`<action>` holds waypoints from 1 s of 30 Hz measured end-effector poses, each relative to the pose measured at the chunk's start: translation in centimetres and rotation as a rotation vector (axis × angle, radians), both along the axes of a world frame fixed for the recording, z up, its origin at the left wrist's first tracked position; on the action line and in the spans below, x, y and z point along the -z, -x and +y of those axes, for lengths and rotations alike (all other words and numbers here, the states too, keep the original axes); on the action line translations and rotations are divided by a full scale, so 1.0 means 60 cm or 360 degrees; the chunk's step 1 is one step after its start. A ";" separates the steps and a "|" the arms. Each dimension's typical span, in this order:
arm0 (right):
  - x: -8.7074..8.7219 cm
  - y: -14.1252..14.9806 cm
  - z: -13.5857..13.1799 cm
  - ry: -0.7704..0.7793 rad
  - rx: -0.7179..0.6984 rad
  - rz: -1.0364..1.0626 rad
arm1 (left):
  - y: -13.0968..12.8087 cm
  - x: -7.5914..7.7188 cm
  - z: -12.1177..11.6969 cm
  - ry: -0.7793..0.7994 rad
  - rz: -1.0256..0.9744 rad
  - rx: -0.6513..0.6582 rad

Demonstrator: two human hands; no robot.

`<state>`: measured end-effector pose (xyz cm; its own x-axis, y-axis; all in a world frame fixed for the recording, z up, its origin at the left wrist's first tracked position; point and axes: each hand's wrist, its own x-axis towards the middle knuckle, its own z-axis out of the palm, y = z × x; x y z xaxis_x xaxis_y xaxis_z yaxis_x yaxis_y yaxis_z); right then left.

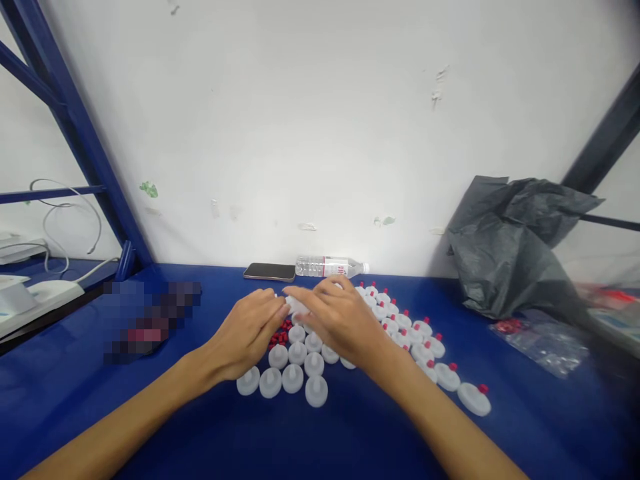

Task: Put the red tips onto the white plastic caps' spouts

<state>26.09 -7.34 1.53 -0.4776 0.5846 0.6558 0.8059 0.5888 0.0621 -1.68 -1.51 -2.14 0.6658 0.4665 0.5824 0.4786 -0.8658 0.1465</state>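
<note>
While blue table (210, 440) is meeting white wall (300, 133), grey bag (515, 253) is slumping at right. My right hand (345, 320) is closing bent fingers round white disc (296, 307), mid-air above red caps (280, 335); left hand (253, 327) is curling against it, exact grip hidden. One bottle (330, 267), one phone (270, 271) are lying behind; at least ten bare discs (293, 378), over dozen red-tipped discs (474, 399) are standing about.

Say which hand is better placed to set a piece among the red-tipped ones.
Right, most likely: the right hand is close beside the red-tipped white pieces, while the left hand is farther off, across the loose red caps.
</note>
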 end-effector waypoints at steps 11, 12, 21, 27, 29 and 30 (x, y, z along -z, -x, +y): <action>-0.045 -0.126 0.008 0.0716 0.0662 0.0245 | 0.014 -0.017 0.024 0.0108 0.0118 -0.0001; -0.045 -0.123 0.006 0.0771 0.0642 0.0238 | 0.012 -0.013 0.026 0.0122 0.0145 -0.0023; -0.060 -0.117 -0.007 0.1098 0.0621 0.0296 | 0.015 -0.009 0.024 0.0058 0.0336 -0.0035; -0.087 -0.139 -0.029 0.1195 0.0505 0.0402 | 0.013 -0.008 0.020 0.0015 0.0404 -0.0020; -0.085 -0.146 -0.034 0.1383 0.0366 0.0441 | 0.013 -0.009 0.018 -0.0009 0.0381 -0.0022; -0.081 -0.148 -0.036 0.1464 0.0318 0.0451 | 0.012 -0.012 0.017 -0.0018 0.0361 -0.0023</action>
